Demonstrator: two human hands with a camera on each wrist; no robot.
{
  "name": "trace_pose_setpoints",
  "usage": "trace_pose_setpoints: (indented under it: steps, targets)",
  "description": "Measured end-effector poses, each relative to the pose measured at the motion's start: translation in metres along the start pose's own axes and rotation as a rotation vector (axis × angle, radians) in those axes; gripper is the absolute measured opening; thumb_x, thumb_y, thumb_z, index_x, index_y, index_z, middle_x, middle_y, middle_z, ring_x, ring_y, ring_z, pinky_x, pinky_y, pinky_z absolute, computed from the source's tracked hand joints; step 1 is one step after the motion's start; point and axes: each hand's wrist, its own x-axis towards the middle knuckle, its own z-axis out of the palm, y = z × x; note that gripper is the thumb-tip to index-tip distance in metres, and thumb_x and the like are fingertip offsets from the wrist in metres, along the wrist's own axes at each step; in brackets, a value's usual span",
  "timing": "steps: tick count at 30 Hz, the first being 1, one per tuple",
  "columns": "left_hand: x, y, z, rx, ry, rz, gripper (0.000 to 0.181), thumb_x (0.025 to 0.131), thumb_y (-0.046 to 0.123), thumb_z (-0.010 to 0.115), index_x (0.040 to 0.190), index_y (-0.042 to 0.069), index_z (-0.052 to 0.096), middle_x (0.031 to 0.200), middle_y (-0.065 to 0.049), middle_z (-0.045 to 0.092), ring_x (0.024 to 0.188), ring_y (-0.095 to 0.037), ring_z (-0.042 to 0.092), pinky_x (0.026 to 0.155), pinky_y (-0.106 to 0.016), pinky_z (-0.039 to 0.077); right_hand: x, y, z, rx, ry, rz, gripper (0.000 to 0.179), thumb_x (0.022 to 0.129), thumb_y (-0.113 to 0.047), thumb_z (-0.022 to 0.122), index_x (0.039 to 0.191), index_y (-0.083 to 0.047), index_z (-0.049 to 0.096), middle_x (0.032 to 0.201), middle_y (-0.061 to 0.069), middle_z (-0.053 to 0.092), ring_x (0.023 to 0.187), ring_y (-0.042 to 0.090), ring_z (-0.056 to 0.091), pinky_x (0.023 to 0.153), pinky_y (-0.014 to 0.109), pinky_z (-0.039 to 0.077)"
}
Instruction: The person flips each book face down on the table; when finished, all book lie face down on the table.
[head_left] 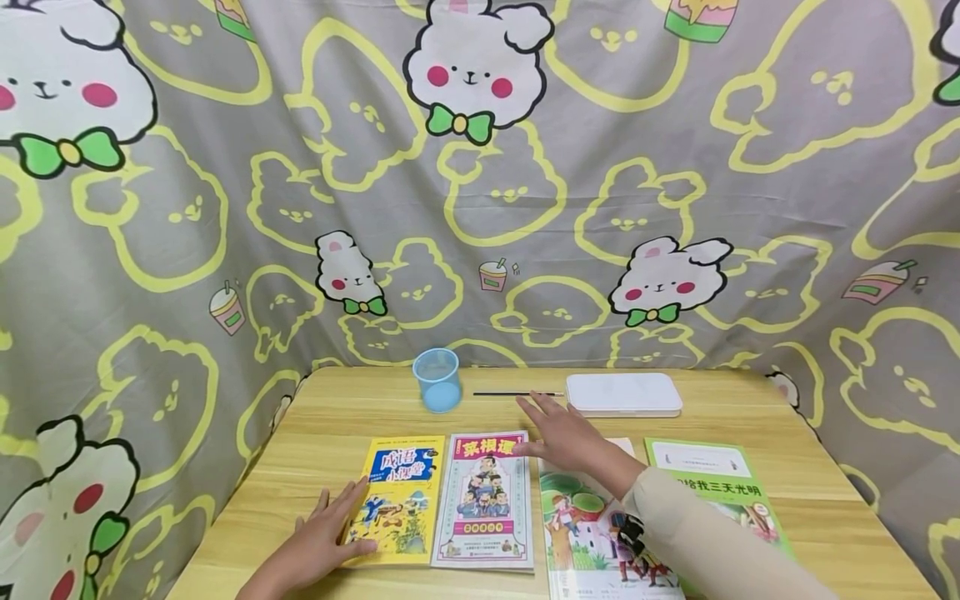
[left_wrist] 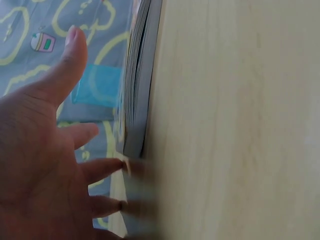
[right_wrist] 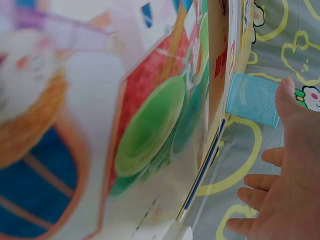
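Yellow book (head_left: 393,525), lying flat with its cover up at the left end of a row of four, with the left hand (head_left: 330,525) at its left edge. The fingers of this hand are spread and nearly straight, the thumb lying across the cover's lower part in the head view; whether they touch the book cannot be told. Just beside it lies the pink book (head_left: 486,500), followed by the picture book (head_left: 573,542) and, at the right end, the green book (head_left: 753,508), partly covered by the right sleeve (head_left: 697,517). The right hand (head_left: 577,440) extends over the top of the picture book, its fingers parted and holding nothing, the tips near a thin black stick (head_left: 498,393). Behind the row, the stick lies between a blue cup (head_left: 438,387), standing upright, and a white case (head_left: 624,394). All rest on a wooden table (head_left: 832,517), backed by a grey patterned curtain (head_left: 517,221).
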Motion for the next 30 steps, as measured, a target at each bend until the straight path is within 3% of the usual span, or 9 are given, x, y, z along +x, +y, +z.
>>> trace_pose_setpoints:
  steps: [6,14,21,30]
  targets:
    - [-0.003,-0.005,0.0,-0.034,0.001,0.035,0.116,0.076,0.06,0.082,0.166,0.015,0.023,0.167,-0.022,0.024,0.146,-0.066,0.003,0.098,-0.092,0.003,0.009,-0.009,0.005,-0.049,-0.013,-0.017,0.091,0.094,-0.064,0.06,0.165,-0.016,0.028,0.17,0.014,0.025,0.154,0.034,0.029,0.12,0.066,0.027]
    - [-0.005,-0.014,0.001,-0.135,-0.013,0.047,0.123,0.069,0.048,0.092,0.165,0.014,0.024,0.167,-0.022,0.027,0.147,-0.063,-0.001,0.098,-0.09,-0.005,0.019,-0.02,0.01,-0.022,-0.016,-0.025,0.088,0.095,-0.063,0.061,0.164,-0.016,0.031,0.168,0.016,0.028,0.154,0.034,0.03,0.122,0.065,0.025]
    - [-0.005,-0.013,0.001,-0.103,0.0,0.002,0.125,0.063,0.05,0.094,0.164,0.013,0.029,0.164,-0.022,0.034,0.149,-0.06,0.003,0.105,-0.087,0.003,0.027,-0.028,0.016,0.028,-0.029,-0.026,0.087,0.096,-0.061,0.062,0.164,-0.017,0.031,0.168,0.016,0.029,0.153,0.035,0.031,0.123,0.064,0.024]
    - [-0.003,-0.015,0.001,-0.129,-0.014,0.002,0.117,0.066,0.048,0.092,0.161,0.009,0.036,0.165,-0.021,0.032,0.149,-0.06,0.002,0.104,-0.088,0.001,0.041,-0.04,0.023,0.025,-0.063,-0.03,0.088,0.096,-0.063,0.06,0.164,-0.017,0.029,0.169,0.014,0.027,0.155,0.034,0.028,0.124,0.062,0.023]
